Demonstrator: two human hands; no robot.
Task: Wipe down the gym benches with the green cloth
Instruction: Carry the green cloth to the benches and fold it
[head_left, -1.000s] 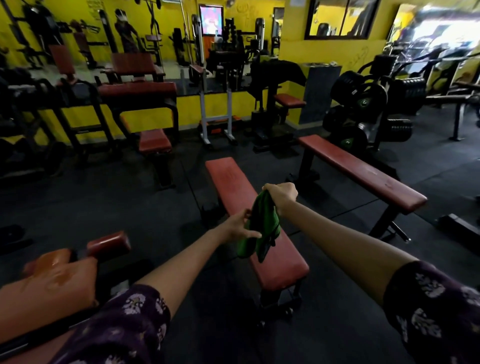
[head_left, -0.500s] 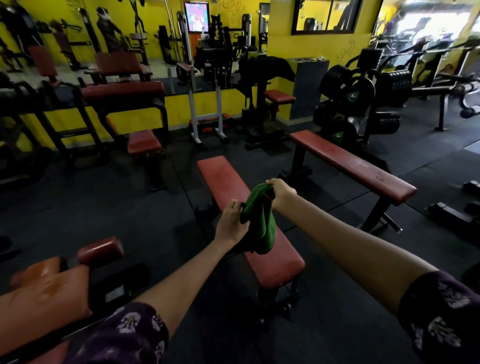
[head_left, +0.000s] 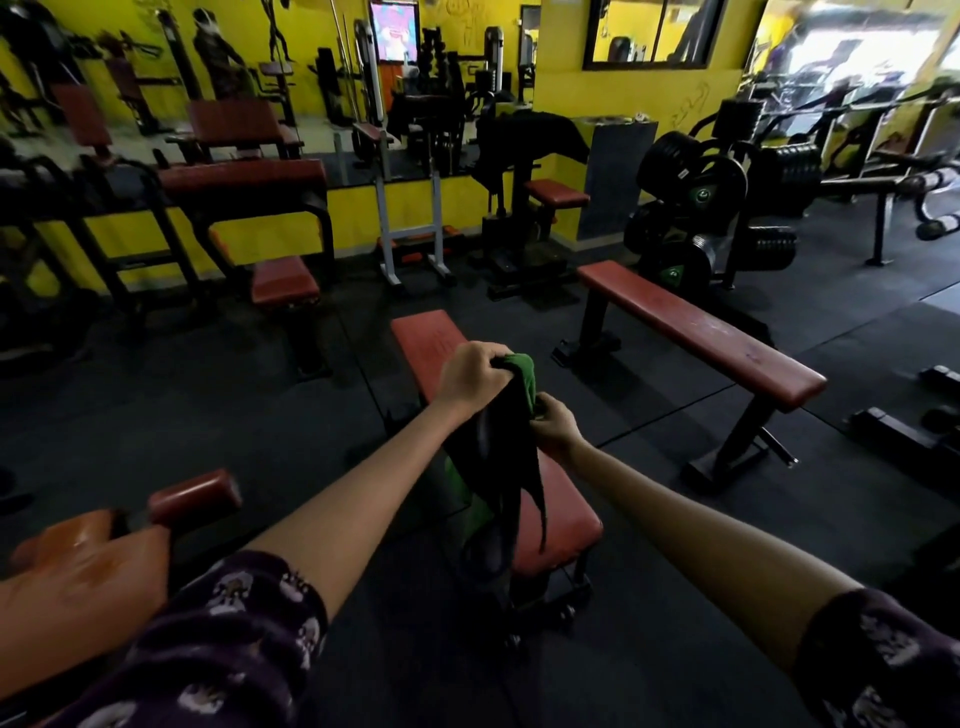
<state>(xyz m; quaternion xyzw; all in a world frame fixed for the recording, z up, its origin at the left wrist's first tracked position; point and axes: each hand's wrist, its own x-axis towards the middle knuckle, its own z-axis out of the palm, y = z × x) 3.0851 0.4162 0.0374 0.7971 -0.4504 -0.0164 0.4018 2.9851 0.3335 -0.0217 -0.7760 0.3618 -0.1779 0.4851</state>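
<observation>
A: Going L to R, what's showing?

B: Bottom-left corner, a glossy orange-brown padded seat (head_left: 78, 571) w/ a small red roller pad (head_left: 195, 496) beside it, looking like slick vinyl. Then the left hand (head_left: 470, 376), held up over the near bench (head_left: 558, 512), fingers (head_left: 485, 358) curling tight round the top of the green cloth (head_left: 519, 376).

A: And the cloth itself?

B: It's hanging from that grip in a long limp drape, soft and bunched at the top, lower folds going dark in shadow. It's dangling over the near end of the surface; can't tell if it's touching the pad. The right hand (head_left: 556, 428) is sitting just below and right of the left, fingers pinching the cloth's side edge.

A: So which step?

B: I'm reading it as prep, i.e. sorting or folding the cloth w/ both hands; wiping isn't under way yet. Next move, I'd say: gathering it into a flat wad, lowering it onto the pad, then stroking along the length w/ even pressure.

A: Surface type?

B: Long, narrow, red padded rectangle w/ rounded corners on a dark metal frame; upholstery looking smooth, a bit worn. Cloth should be gliding easily on it.

A: Further right?

B: A second flat bench (head_left: 701, 332), same red pad, scuffed, angled legs, standing well apart on the black rubber floor (head_left: 208, 395). Behind it, a rack of black weight plates (head_left: 691, 176).
</observation>
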